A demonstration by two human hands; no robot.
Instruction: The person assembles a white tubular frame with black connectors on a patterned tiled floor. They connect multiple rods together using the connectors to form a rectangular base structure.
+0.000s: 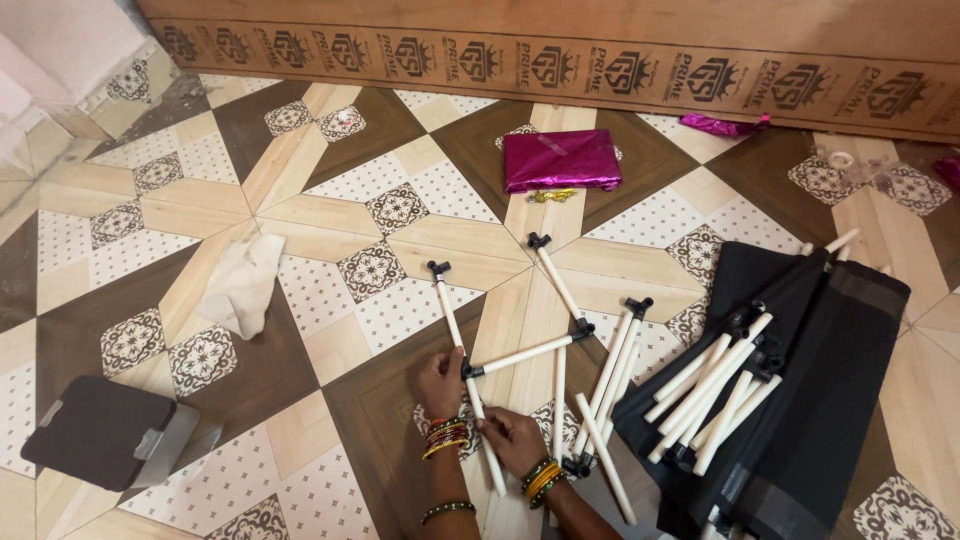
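Observation:
My left hand (440, 382) rests on a black plastic joint (467, 369) where white rods meet on the tiled floor. One white rod (452, 320) runs up from the joint to a black end piece (438, 268). Another rod (530, 352) goes right to a second connector (583, 328). My right hand (512, 438) grips the lower white rod (487, 440) below the joint. Both wrists wear coloured bangles. More white rods (612, 385) lie loose to the right.
A black fabric sheet (830, 400) with several white rods on it lies at the right. A shiny magenta package (561, 159) sits near a brown cardboard panel (560, 60) at the back. A pale cloth (243, 282) and a dark flat box (100, 430) lie at the left.

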